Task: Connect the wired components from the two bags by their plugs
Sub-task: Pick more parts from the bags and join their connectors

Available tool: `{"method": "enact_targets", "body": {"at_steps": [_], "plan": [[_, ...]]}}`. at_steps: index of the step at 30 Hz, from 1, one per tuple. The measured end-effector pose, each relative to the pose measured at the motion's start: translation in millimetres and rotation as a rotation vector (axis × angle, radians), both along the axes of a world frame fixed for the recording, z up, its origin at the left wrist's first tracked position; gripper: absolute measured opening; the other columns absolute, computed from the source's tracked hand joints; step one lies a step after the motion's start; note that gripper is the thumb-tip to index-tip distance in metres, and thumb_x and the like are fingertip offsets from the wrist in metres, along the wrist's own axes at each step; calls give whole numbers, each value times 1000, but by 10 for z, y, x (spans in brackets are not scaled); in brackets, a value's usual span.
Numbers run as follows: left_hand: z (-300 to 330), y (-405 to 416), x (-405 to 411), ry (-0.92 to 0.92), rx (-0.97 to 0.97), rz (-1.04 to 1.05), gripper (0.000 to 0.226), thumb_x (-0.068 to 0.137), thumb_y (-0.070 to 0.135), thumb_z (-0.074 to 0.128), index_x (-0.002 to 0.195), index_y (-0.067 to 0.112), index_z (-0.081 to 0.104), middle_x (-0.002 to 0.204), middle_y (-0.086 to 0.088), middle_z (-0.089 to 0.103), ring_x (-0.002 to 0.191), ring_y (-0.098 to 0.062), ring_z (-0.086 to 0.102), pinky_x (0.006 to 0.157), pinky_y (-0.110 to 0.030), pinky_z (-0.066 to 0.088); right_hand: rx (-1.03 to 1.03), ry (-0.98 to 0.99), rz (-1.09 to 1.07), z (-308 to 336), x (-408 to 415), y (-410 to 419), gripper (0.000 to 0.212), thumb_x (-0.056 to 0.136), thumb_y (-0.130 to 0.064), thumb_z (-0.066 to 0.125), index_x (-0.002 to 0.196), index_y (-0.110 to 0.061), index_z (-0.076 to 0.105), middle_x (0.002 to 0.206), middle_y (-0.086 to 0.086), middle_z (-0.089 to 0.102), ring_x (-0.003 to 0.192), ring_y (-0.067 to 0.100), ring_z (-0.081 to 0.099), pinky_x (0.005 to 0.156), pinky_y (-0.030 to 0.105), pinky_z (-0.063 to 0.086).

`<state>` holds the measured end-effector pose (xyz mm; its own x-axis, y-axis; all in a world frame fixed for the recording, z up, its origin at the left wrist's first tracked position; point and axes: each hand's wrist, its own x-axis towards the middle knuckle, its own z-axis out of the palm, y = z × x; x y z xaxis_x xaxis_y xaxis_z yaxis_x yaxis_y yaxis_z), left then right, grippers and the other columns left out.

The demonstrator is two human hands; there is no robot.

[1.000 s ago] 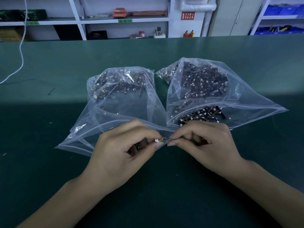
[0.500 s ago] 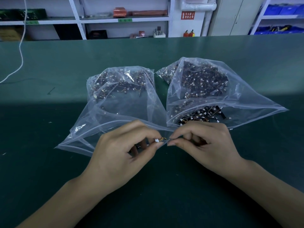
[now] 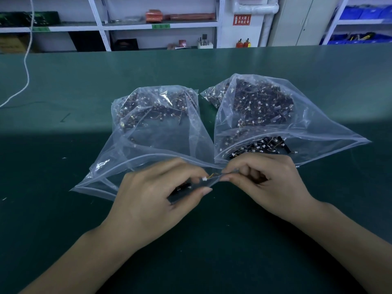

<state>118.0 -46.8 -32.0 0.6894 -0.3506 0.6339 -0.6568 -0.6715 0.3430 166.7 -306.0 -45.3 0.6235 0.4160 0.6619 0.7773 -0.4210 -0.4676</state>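
Two clear plastic bags lie open on the green table, the left bag (image 3: 152,132) and the right bag (image 3: 297,128), each holding several small dark wired components with white plugs. In front of their mouths my left hand (image 3: 157,200) pinches a small white plug (image 3: 204,179) and cradles a dark component (image 3: 182,187) under its fingers. My right hand (image 3: 267,187) pinches the thin orange wire (image 3: 213,176) of the other component close to that plug. The two fingertips sit almost touching. The right hand's component is hidden in its palm.
The green table (image 3: 63,209) stretches wide on all sides. A white cable (image 3: 26,66) hangs down at the far left. Shelving with boxes and blue bins stands behind the table's far edge.
Both hands stay in place in front of the bags. The left thumb has dropped slightly lower, exposing the white plug a bit more.
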Motion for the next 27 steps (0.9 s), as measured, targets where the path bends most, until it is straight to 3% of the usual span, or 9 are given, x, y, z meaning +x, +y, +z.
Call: {"method": "enact_targets", "body": {"at_steps": [4, 7, 10, 16, 22, 25, 27], "plan": [[27, 56, 46, 0, 68, 65, 14, 102, 37, 71, 102, 26, 80, 98, 19, 71, 94, -5, 69, 78, -33, 56, 10, 19, -122, 22, 96, -100, 9, 95, -30, 78, 93, -21, 80, 63, -12, 50, 56, 10, 42, 62, 12, 35], [29, 79, 92, 23, 148, 98, 15, 102, 38, 68, 99, 27, 79, 100, 19, 70, 101, -9, 67, 93, -38, 53, -44, 39, -239, 23, 159, -188, 8, 93, -35, 79, 91, -27, 80, 62, -9, 54, 58, 13, 48, 57, 27, 44], [37, 93, 94, 54, 176, 125, 15, 101, 40, 67, 97, 30, 78, 101, 21, 69, 105, -9, 66, 98, -38, 51, -108, 26, -359, 30, 198, -257, 5, 91, -36, 80, 89, -31, 79, 61, -10, 56, 58, 10, 52, 56, 37, 51], [43, 105, 71, 144, 181, 197, 18, 102, 47, 64, 96, 36, 76, 98, 23, 67, 96, -5, 62, 85, -26, 47, -174, 85, -573, 35, 256, -360, 6, 90, -39, 82, 91, -34, 79, 60, -10, 58, 59, 12, 58, 60, 35, 52], [42, 129, 75, 233, 199, 282, 35, 87, 70, 65, 101, 39, 75, 101, 26, 67, 99, -1, 60, 78, -24, 43, -181, 105, -647, 30, 248, -347, 5, 94, -30, 78, 98, -33, 77, 56, -10, 56, 56, 2, 53, 57, 22, 36], [27, 154, 83, 313, 215, 285, 42, 82, 78, 61, 103, 44, 71, 100, 32, 65, 95, 8, 57, 76, -12, 38, -196, 111, -665, 23, 227, -314, 28, 95, -16, 71, 80, -39, 64, 52, -5, 50, 52, 8, 49, 57, 19, 28], [20, 165, 93, 341, 215, 268, 38, 82, 77, 60, 99, 45, 70, 97, 31, 64, 93, 11, 57, 73, -9, 37, -194, 96, -651, 39, 207, -279, 42, 93, -14, 70, 72, -44, 50, 51, -4, 49, 51, 20, 50, 55, 22, 32]]}}
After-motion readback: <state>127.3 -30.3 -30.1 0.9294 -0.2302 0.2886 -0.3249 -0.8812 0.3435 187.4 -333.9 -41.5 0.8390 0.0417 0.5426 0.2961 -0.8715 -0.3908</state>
